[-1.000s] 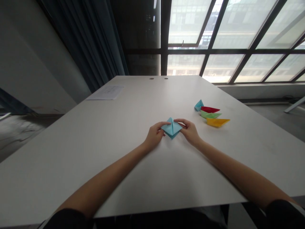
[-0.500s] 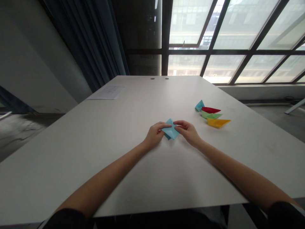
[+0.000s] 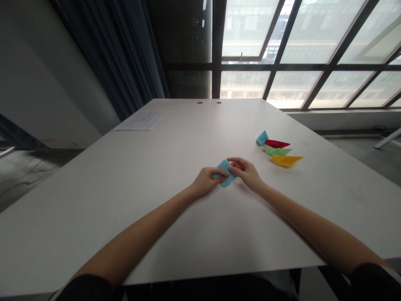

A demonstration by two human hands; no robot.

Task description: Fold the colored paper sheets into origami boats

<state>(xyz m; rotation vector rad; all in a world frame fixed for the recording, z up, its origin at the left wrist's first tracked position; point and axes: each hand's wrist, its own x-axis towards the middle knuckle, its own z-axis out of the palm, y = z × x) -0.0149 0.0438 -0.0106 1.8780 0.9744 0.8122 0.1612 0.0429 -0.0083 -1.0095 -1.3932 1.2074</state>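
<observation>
A small light blue folded paper piece sits just above the white table, pinched between both my hands. My left hand grips its left side with thumb and fingers closed. My right hand pinches its right side, fingers curled over the top. Much of the paper is hidden behind my fingers.
Folded paper boats lie in a row to the right: teal, red, green, yellow. A white printed sheet lies at the far left. Windows and a dark curtain stand behind the table.
The blue paper was spread wide as a diamond between my hands; my hands have come together and it is now squeezed narrower between them.
</observation>
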